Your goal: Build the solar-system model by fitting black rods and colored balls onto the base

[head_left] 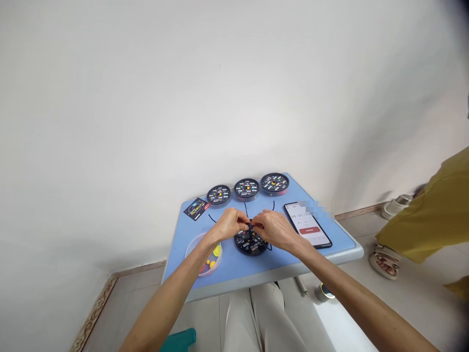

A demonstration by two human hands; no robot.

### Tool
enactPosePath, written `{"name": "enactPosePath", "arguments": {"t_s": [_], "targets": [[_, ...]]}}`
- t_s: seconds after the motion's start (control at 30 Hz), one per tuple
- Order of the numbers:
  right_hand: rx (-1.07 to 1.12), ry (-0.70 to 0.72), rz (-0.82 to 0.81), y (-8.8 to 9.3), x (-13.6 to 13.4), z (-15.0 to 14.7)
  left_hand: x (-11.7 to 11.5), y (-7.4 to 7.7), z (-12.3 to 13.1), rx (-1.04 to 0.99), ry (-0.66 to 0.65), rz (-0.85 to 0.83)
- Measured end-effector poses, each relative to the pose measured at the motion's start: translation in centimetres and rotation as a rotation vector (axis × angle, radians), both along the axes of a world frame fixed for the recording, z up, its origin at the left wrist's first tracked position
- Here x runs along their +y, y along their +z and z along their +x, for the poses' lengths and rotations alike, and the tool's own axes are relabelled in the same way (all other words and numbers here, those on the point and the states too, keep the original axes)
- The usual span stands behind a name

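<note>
Both my hands meet over a round black disc point(252, 245) printed with small coloured pictures and labels, lying on the blue table. My left hand point(230, 224) pinches thumb and finger together at its far edge. Opposite it, my right hand point(271, 227) is also closed in a pinch. A small black part point(251, 227) shows between the fingertips; its exact shape is hidden. Thin black rods lie around, one rod point(212, 218) left of my left hand and another rod point(246, 210) behind the hands. Part of the disc is covered by my fingers.
Three similar round black cases point(246, 188) line the table's far edge by the wall. A dark printed card point(197, 209) lies left, and a clear bowl point(187, 252) with yellow balls nearer. A phone point(309, 227) with a timer is right. Another person's leg point(427, 227) stands at far right.
</note>
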State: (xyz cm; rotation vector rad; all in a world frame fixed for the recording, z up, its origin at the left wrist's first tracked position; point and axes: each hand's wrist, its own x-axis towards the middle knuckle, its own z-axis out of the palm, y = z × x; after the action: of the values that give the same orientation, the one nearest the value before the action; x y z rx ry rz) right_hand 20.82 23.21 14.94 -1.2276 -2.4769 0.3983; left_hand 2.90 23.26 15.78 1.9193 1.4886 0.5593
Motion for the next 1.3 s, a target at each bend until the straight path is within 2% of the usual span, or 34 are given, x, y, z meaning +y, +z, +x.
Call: {"name": "enactPosePath", "arguments": {"t_s": [0.2,0.4,0.47,0.57,0.67,0.73,0.83,0.9,0.97,1.03,1.13,1.3], "targets": [[-0.235,0.021,0.106,0.4,-0.1,-1.4,0.5,-0.5,0.1,0.013,-0.027,-0.026],[-0.296,0.036,0.12,0.3,-0.4,-1.7,0.7,-0.9,0.3,0.013,-0.042,-0.035],[-0.308,0.045,0.139,0.3,-0.4,-1.5,0.5,-0.3,0.0,0.007,-0.037,-0.048],[-0.337,0.057,0.145,0.4,-0.4,-1.0,-0.6,1.4,-1.6,-0.02,0.018,-0.026],[-0.296,0.041,0.227,1.1,-0.8,-0.1,-3.2,3.2,-4.4,0.029,0.113,0.062],[-0.189,0.021,0.329,1.7,-1.7,0.1,-5.5,3.7,-6.4,0.201,0.192,0.089],[-0.019,0.079,0.363,2.3,-3.8,-1.1,-8.6,2.7,-8.7,0.421,0.265,0.053],[0.004,0.171,0.285,2.2,-5.1,-3.1,-9.9,1.4,-9.7,0.486,0.289,0.029],[-0.066,0.23,0.188,1.7,-5.9,-5.8,-10.7,-0.1,-10.2,0.55,0.308,0.016],[-0.177,0.261,0.126,0.9,-5.9,-8.7,-11.0,-1.3,-10.6,0.616,0.333,0.017],[-0.327,0.265,0.119,-0.2,-5.2,-12.3,-10.9,-2.5,-10.8,0.701,0.35,0.034],[-0.402,0.284,0.125,-1.3,-4.2,-15.9,-10.4,-3.7,-10.5,0.782,0.32,0.058]]}}
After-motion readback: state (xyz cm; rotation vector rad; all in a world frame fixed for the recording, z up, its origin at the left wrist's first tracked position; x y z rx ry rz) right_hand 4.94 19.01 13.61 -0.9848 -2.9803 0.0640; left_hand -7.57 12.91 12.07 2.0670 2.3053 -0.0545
